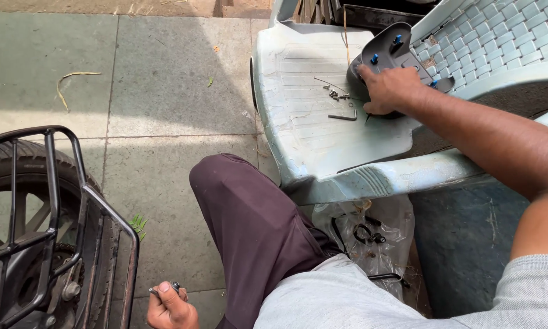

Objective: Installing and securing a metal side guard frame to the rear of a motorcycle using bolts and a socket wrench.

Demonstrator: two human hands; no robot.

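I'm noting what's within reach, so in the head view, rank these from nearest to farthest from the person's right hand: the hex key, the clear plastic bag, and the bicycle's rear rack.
From the right hand:
1. Hex key, on the chair seat just left of the hand.
2. Clear plastic bag, on the ground below the chair.
3. Rear rack, far left over the bicycle wheel.

The plastic chair (322,131) is pale blue-white with a woven lattice backrest. On it leans a dark grey plastic cover (389,52) with blue bolts (375,59). The trousers (249,225) are dark maroon, the shirt (347,298) light grey, the metal rack (54,201) black, the paving slabs (164,79) grey-green.
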